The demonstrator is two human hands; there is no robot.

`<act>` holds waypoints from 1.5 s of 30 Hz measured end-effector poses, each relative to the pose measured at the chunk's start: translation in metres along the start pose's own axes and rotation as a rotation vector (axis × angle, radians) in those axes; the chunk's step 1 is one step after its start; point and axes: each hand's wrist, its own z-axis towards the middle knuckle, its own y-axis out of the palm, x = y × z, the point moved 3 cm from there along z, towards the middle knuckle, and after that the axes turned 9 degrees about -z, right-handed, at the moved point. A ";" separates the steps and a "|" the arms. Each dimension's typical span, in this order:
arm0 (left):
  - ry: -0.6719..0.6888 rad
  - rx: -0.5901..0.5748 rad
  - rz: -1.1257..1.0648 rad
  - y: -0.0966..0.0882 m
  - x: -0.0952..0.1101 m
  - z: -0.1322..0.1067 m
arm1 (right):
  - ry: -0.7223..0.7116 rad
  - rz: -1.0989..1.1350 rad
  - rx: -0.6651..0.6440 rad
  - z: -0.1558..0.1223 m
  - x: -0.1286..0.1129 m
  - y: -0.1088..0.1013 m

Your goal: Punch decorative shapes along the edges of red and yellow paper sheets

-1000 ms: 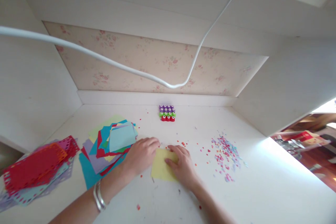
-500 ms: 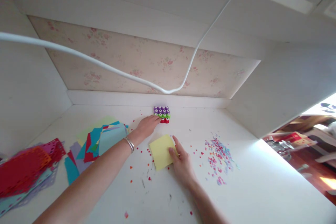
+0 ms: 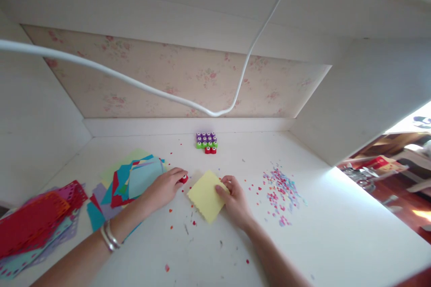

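My left hand (image 3: 168,187) is closed on a small red craft punch (image 3: 183,179), held just left of the yellow sheet. My right hand (image 3: 234,199) pinches the right corner of the yellow paper (image 3: 206,195), thumb on top. The sheet is turned like a diamond, and its lower left edge looks scalloped. Farther back stand rows of small craft punches: purple ones (image 3: 206,138) at the rear, green ones (image 3: 204,145) in front of them, then two red ones (image 3: 210,150).
Coloured paper sheets (image 3: 143,177) lie in a pile at left, near a stack of punched red and orange sheets (image 3: 37,219). Confetti (image 3: 281,193) is heaped at right, with loose bits across the white desk (image 3: 330,224). A white cable (image 3: 134,84) hangs in front of the wall.
My left hand has drawn back from the rows toward the left and nearer me, carrying a red punch. The yellow paper has rotated in my right hand.
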 end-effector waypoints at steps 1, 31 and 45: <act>-0.005 0.002 -0.014 0.000 0.002 -0.012 | 0.001 -0.055 -0.023 0.000 0.000 0.000; -0.135 0.290 -0.421 0.023 0.030 -0.099 | -0.098 -0.236 0.114 -0.009 -0.004 0.005; -0.162 0.290 -0.394 0.024 0.032 -0.098 | -0.403 -0.505 0.213 -0.021 -0.023 0.011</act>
